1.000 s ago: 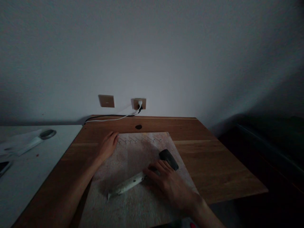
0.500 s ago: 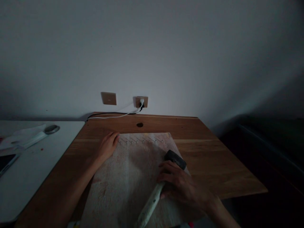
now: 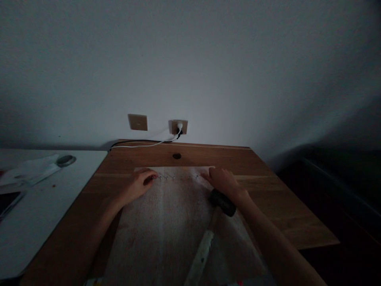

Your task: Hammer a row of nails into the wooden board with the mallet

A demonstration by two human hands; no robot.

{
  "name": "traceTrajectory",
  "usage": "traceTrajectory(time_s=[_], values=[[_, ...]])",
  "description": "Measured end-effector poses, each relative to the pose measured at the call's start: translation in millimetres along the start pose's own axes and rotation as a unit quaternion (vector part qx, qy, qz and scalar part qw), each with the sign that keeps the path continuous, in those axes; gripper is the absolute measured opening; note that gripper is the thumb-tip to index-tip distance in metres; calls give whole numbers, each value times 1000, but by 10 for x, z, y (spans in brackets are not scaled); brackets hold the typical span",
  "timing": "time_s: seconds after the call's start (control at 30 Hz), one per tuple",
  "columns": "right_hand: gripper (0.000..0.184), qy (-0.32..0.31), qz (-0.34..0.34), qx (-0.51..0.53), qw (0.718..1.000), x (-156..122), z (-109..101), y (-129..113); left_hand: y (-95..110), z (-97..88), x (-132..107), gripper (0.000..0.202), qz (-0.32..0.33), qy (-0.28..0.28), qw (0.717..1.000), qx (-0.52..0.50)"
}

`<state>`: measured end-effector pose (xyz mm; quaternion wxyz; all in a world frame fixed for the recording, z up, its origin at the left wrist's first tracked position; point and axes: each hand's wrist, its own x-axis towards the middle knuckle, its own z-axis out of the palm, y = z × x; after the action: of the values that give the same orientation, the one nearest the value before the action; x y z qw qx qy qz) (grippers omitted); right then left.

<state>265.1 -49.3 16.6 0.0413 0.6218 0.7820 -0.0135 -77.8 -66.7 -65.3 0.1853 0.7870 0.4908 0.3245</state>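
Note:
A pale wooden board (image 3: 166, 222) lies on the brown desk (image 3: 264, 186), with a row of small nails (image 3: 174, 177) near its far edge. My left hand (image 3: 139, 184) rests at the board's far left corner, fingers curled with the tips by the first nail. At the far right corner my right hand (image 3: 222, 180) lies on the board with its fingers down near the last nails. A hammer (image 3: 212, 224) with a dark head and a pale handle lies on the board just below my right wrist, held by neither hand.
A white table (image 3: 38, 214) adjoins the desk on the left and carries papers, a round grey object (image 3: 66, 160) and a phone (image 3: 6, 202). The wall behind has a switch and a socket (image 3: 179, 126) with cables plugged in. Dark space lies to the right.
My right hand swung the hammer round, let it go and moved forward to the nails at the board's far right. My left hand shifted slightly right along the nail row.

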Motion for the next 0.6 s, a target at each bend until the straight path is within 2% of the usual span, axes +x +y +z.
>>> traceTrajectory(time_s=[0.1, 0.2, 0.33, 0.47, 0.53, 0.6], values=[[37, -33, 1, -34, 999, 104, 54, -44, -14, -25, 19, 19, -17, -9, 1000, -14], [28, -47, -19, -40, 998, 100, 29, -51, 39, -47, 50, 15, -4, 5, 1000, 4], [19, -50, -91, -1, 995, -5, -112, -74, 167, -8, 69, 16, 1, 37, 999, -7], [12, -81, -175, 55, 980, -103, -200, -174, 302, 89, 31, 18, 22, -45, 998, -48], [19, -63, -159, 53, 984, -89, -186, -230, 335, 129, 9, 17, 35, -57, 997, -31], [32, -26, -108, 30, 993, -29, -141, -279, 325, 160, 0, 22, 36, -26, 999, 1]])
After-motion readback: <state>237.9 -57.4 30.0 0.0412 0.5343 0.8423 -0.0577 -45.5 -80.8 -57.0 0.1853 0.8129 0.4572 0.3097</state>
